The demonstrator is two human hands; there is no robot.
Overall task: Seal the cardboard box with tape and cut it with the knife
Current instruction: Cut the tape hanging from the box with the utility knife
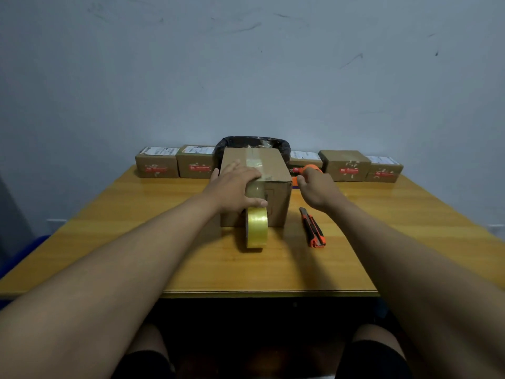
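My left hand (237, 187) presses flat on the cardboard box (269, 170) mid-surface, tape already over its top seam and down to the tape roll (257, 227); my right hand (318, 188) grips something orange; the utility knife (313, 228) lies unused, so cutting remains.

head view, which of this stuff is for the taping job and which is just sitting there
In use: cardboard box, tape roll, knife, left hand, right hand.

Lying about: small boxes along the wall, black-lined bin, orange tool by the right hand.
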